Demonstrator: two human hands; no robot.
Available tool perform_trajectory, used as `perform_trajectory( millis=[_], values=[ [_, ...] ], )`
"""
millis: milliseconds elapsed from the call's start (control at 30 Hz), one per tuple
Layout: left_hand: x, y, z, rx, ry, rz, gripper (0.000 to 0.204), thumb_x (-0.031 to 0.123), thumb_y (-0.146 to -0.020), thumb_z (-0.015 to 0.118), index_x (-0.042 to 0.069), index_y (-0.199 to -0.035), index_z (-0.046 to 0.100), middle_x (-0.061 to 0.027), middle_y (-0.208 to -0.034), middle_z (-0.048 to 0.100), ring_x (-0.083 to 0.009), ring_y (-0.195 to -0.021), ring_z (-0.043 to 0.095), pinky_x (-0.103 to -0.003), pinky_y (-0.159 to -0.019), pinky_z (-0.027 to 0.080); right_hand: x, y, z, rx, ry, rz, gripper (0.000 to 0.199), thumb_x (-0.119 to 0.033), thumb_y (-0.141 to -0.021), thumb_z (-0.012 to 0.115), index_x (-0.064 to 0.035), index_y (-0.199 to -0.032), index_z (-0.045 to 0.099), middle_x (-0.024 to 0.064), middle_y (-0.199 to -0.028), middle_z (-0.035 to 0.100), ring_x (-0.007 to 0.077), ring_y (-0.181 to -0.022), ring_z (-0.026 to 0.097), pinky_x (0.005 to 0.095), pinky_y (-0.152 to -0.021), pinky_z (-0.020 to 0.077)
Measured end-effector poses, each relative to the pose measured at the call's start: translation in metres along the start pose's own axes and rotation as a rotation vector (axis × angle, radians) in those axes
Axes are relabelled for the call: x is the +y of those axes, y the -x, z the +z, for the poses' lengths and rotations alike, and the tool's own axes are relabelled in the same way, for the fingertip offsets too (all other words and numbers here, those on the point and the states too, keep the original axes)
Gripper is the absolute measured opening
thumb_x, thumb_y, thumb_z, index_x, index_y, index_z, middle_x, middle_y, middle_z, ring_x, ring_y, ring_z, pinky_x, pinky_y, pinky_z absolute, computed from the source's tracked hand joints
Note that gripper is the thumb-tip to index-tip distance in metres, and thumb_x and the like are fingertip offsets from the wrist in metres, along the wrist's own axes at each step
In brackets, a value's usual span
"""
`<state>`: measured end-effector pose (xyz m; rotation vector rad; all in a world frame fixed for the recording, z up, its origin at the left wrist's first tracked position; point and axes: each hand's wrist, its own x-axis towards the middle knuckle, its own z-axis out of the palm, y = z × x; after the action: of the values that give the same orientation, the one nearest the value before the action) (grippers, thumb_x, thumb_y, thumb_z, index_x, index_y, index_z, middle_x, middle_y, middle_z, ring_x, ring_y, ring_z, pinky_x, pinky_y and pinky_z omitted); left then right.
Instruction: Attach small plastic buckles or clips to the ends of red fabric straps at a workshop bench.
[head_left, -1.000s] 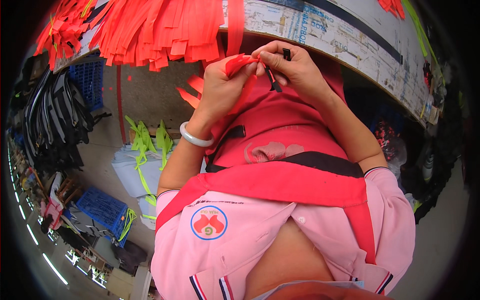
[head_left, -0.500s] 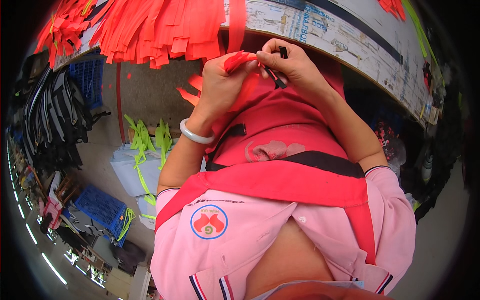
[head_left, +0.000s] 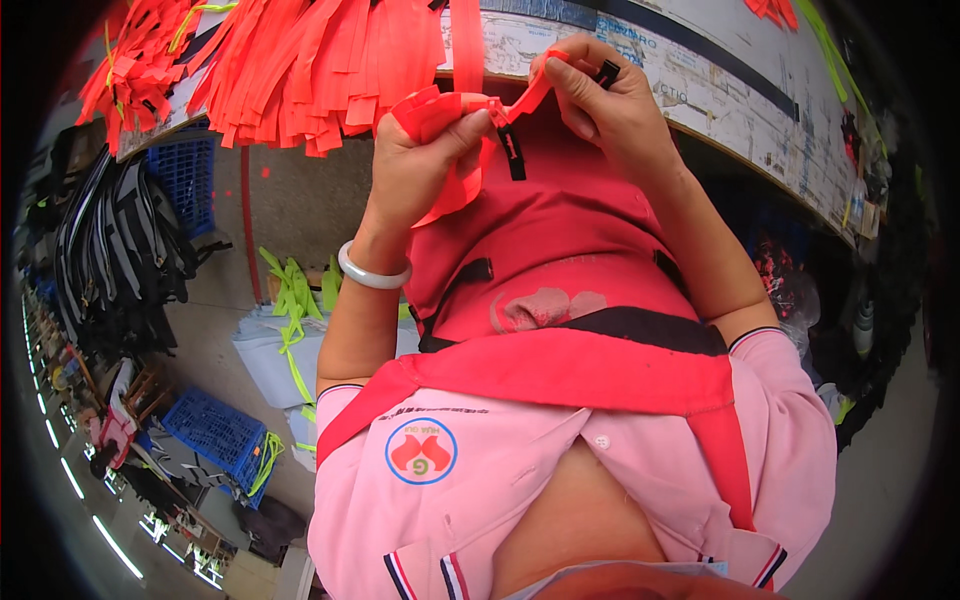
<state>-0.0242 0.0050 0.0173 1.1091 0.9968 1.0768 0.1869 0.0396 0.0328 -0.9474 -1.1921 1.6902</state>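
A bright orange-red fabric strip [head_left: 529, 100] is between my two hands and passes from the one to the other. My left hand [head_left: 408, 165] is folded around a loose bunch of this fabric, with the thumb pressed on top. My right hand [head_left: 612, 108] pinches the strip between thumb and forefinger, and a short black piece [head_left: 607, 74] also sticks out among its fingers. Just beside my left fingertips, a narrow black tab [head_left: 513, 155] hangs down from the strip. Behind both hands is my red cloth apron [head_left: 560, 240]. Beyond my left hand, and to its left, many flat orange-red fabric strips [head_left: 330, 75] hang over the edge of a worn white tabletop [head_left: 720, 125], which extends also beyond my right hand. Farther left of my left hand are a blue plastic crate [head_left: 185, 180] and a bundle of black and grey straps [head_left: 115, 250].
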Motion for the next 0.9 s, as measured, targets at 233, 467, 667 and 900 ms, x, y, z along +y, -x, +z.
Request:
perform_trajectory(
  millis=[233,467,667,900],
  values=[
    [-0.003,0.004,-0.003,-0.060,0.236,-0.184,0.017,0.010,-0.090,0.062,-0.002,-0.101,0.065,-0.0039,-0.073,0.063,-0.0083,-0.056,0.056,-0.020,-0.044,0.040,0.004,0.012,0.014,-0.136,0.352,-0.104,0.017,-0.016,-0.087,0.066,-0.0002,-0.092,0.066,-0.0002,-0.078,0.062,0.0051,-0.071,0.052,0.0206,-0.064,0.0422],
    [-0.008,0.004,-0.008,-0.089,0.231,-0.159,0.020,0.012,-0.093,0.057,-0.002,-0.106,0.063,-0.0116,-0.082,0.069,-0.0106,-0.058,0.059,-0.019,-0.042,0.039,-0.003,0.009,0.017,-0.120,0.411,0.001,0.019,-0.019,-0.086,0.068,-0.0001,-0.089,0.067,0.0009,-0.074,0.063,0.0050,-0.070,0.053,0.0205,-0.064,0.0428],
    [-0.010,0.005,-0.005,-0.088,0.250,-0.177,0.021,0.010,-0.093,0.056,-0.003,-0.107,0.063,-0.0107,-0.080,0.068,-0.0111,-0.057,0.059,-0.020,-0.042,0.039,0.002,0.011,0.016,-0.109,0.370,0.005,0.020,-0.020,-0.086,0.069,-0.0002,-0.088,0.067,0.0008,-0.075,0.064,0.0042,-0.070,0.053,0.0198,-0.063,0.0422],
    [-0.004,0.006,-0.007,-0.095,0.254,-0.173,0.017,0.010,-0.089,0.063,-0.002,-0.101,0.066,-0.0047,-0.074,0.064,-0.0095,-0.055,0.057,-0.021,-0.043,0.042,0.003,0.015,0.018,-0.082,0.275,0.126,0.020,-0.020,-0.086,0.069,-0.0003,-0.088,0.067,0.0004,-0.075,0.063,0.0041,-0.070,0.053,0.0196,-0.062,0.0425]
  ],
)
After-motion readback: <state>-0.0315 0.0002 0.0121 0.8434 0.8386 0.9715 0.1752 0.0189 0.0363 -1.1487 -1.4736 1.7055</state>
